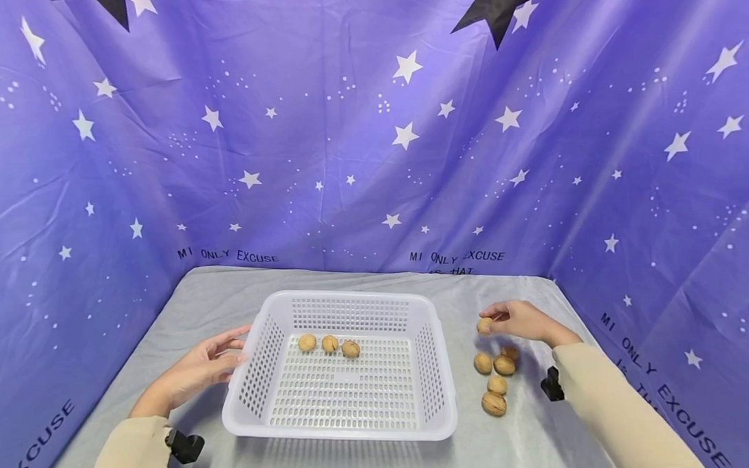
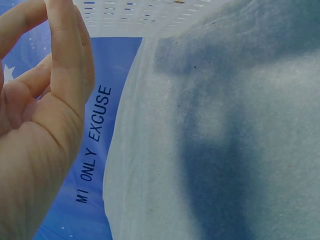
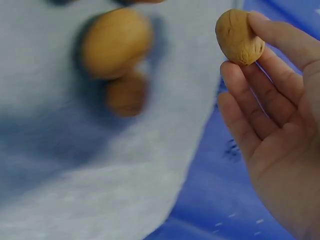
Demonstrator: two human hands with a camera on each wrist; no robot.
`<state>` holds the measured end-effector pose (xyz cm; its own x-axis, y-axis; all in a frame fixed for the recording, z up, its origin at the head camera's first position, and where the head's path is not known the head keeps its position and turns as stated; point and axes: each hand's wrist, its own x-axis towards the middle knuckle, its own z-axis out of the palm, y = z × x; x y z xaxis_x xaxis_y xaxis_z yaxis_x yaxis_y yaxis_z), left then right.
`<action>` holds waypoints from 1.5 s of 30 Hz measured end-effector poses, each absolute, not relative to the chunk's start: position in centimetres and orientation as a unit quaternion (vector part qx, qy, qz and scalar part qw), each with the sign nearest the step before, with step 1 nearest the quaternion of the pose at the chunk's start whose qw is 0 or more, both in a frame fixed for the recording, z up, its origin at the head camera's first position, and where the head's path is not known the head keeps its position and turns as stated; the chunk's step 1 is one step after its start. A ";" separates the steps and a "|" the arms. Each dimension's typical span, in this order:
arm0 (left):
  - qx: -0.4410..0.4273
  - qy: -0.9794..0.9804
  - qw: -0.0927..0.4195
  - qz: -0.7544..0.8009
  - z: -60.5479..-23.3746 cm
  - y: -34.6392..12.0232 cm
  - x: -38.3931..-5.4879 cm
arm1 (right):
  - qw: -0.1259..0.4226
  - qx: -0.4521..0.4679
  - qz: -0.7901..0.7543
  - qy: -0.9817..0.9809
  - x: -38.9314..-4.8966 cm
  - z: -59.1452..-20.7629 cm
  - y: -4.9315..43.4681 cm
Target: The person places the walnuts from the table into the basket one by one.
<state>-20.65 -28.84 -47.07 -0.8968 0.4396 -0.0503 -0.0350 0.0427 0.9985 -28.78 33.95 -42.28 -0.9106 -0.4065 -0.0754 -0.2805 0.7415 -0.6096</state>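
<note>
Between thumb and fingertips my right hand [image 1: 523,320] pinches a walnut [image 3: 237,37], held out past the fingers in the right wrist view. Several other walnuts [image 1: 494,403] lie on the grey cloth just nearer than this hand. A white plastic basket [image 1: 343,434] with slotted walls stands in the middle. Three walnuts [image 1: 330,344] sit in a row on its floor, towards the back left. My left hand [image 1: 199,365] is at the basket's left side, its loosely bent fingertips right at the rim.
Grey cloth [image 1: 218,290] covers the table under the basket and nuts. Purple star-printed curtains [image 1: 352,157] enclose the back and both sides. Each wrist carries a small black camera mount [image 1: 184,448] over a beige sleeve [image 1: 628,415].
</note>
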 end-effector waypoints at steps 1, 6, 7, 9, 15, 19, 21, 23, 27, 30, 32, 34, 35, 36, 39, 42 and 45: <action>0.144 0.700 0.176 0.677 -47.1 -28.8 -20.6 | 0.096 -0.192 -0.305 0.928 -28.9 -41.7 33.6; 0.142 0.700 0.176 0.677 -47.0 -28.9 -20.6 | 0.071 -0.228 -0.292 0.926 -29.7 -38.9 31.3; 0.142 0.701 0.175 0.677 -47.0 -28.9 -20.6 | 0.070 -0.233 -0.287 0.926 -29.8 -38.4 30.7; 0.142 0.702 0.174 0.676 -47.0 -28.8 -20.6 | 0.071 -0.242 -0.282 0.926 -29.9 -37.5 29.5; 0.137 0.706 0.171 0.673 -47.0 -28.8 -20.6 | 0.091 -0.279 -0.273 0.916 -30.5 -35.8 25.1; 0.138 0.707 0.172 0.672 -46.9 -28.8 -20.5 | 0.102 -0.324 -0.258 0.905 -31.0 -35.6 21.9; 0.138 0.706 0.172 0.673 -46.9 -28.8 -20.4 | 0.111 -0.340 -0.249 0.900 -31.2 -35.7 20.2; 0.138 0.705 0.173 0.674 -46.9 -28.8 -20.4 | 0.124 -0.348 -0.244 0.897 -31.3 -35.9 18.7; 0.135 0.705 0.175 0.674 -46.9 -28.8 -20.5 | 0.154 -0.351 -0.248 0.890 -31.6 -36.7 16.0; 0.133 0.707 0.176 0.672 -46.9 -28.7 -20.5 | 0.179 -0.340 -0.259 0.886 -31.8 -37.9 14.7; 0.132 0.708 0.176 0.671 -46.9 -28.6 -20.5 | 0.196 -0.330 -0.260 0.886 -32.0 -38.7 14.0; 0.131 0.709 0.175 0.671 -46.9 -28.6 -20.5 | 0.208 -0.324 -0.255 0.887 -32.2 -39.4 13.4; 0.131 0.709 0.175 0.671 -46.9 -28.6 -20.5 | 0.213 -0.322 -0.252 0.887 -32.3 -39.7 13.2; 0.131 0.708 0.175 0.671 -46.9 -28.7 -20.5 | 0.217 -0.319 -0.249 0.888 -32.4 -40.0 13.0; 0.133 0.709 0.173 0.670 -46.9 -28.7 -20.5 | 0.232 -0.305 -0.240 0.892 -32.3 -40.6 12.4; 0.135 0.709 0.172 0.671 -47.0 -28.7 -20.5 | 0.248 -0.282 -0.231 0.898 -32.0 -41.3 11.7; 0.138 0.707 0.171 0.672 -47.1 -28.8 -20.5 | 0.260 -0.270 -0.224 0.900 -31.6 -42.3 11.2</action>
